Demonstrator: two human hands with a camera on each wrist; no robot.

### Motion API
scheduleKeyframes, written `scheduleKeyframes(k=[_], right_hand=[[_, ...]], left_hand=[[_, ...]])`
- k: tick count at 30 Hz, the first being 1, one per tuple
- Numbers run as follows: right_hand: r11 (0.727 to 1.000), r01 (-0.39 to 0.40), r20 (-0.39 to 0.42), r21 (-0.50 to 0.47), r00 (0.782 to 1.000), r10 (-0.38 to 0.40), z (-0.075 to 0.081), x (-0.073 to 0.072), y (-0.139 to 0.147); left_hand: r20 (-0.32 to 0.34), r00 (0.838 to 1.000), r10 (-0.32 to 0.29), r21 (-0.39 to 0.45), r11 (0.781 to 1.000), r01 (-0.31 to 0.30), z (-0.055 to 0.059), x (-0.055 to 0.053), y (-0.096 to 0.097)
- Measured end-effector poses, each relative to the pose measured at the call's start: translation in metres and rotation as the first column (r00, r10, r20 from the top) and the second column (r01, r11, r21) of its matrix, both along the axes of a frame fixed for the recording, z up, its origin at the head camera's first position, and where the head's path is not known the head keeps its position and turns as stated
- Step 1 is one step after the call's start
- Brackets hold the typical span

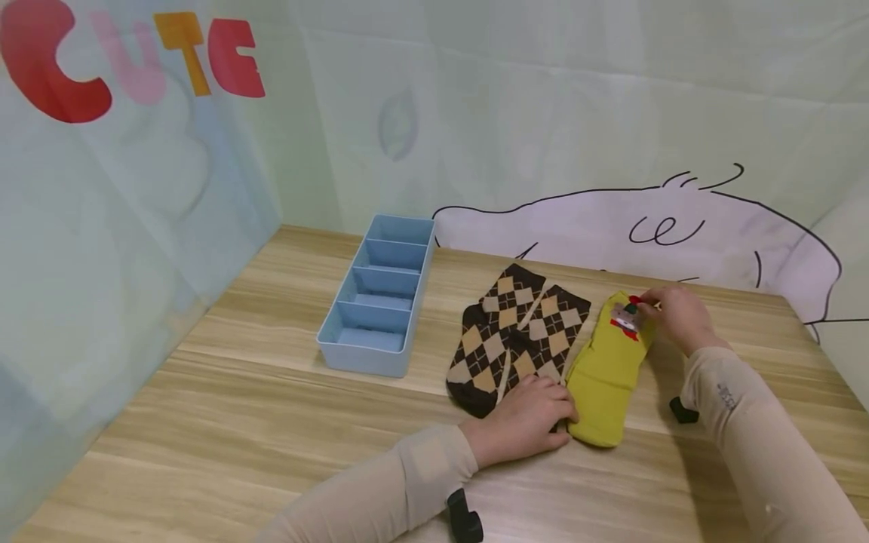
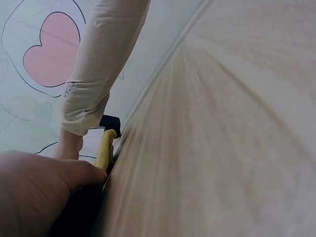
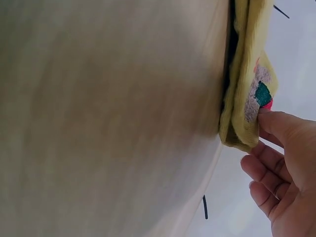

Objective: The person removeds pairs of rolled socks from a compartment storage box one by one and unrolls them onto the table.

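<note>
A yellow sock [image 1: 604, 385] with a stitched animal in a green and red hat lies flat on the table, toe end toward me. My right hand [image 1: 681, 317] pinches the edge of its far end between thumb and finger; in the right wrist view the thumb presses beside the green patch of the yellow sock [image 3: 247, 74]. My left hand [image 1: 521, 422] rests over the near end of the right-hand brown argyle sock [image 1: 558, 326], its fingertips against the yellow sock's left edge. Another brown argyle sock [image 1: 478, 358] lies just left of that one.
Left of the socks stands a light blue organizer box [image 1: 370, 360] with several compartments in a row. The wood-grain table [image 1: 237, 422] meets a printed cloth backdrop [image 1: 543, 113] at the back and left. A black strap piece [image 1: 465, 519] hangs under the left wrist.
</note>
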State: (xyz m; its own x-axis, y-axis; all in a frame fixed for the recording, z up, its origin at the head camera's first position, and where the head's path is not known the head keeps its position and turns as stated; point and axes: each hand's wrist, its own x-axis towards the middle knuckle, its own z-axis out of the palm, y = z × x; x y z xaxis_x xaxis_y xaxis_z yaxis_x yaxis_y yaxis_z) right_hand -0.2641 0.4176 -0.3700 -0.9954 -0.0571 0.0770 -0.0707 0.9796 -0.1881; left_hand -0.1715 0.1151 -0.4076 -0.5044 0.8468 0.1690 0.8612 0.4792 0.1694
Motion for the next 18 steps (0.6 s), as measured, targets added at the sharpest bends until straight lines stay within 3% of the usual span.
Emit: scheduleKeyframes(k=[18], right_hand=[[1.0,0.018,0.051,-0.011,0.999,-0.017,-0.0015,-0.0036,-0.0001]], left_hand=[[-0.009,1.0,-0.003,0.004,1.0,0.003,-0.0006,0.0003,-0.0007]])
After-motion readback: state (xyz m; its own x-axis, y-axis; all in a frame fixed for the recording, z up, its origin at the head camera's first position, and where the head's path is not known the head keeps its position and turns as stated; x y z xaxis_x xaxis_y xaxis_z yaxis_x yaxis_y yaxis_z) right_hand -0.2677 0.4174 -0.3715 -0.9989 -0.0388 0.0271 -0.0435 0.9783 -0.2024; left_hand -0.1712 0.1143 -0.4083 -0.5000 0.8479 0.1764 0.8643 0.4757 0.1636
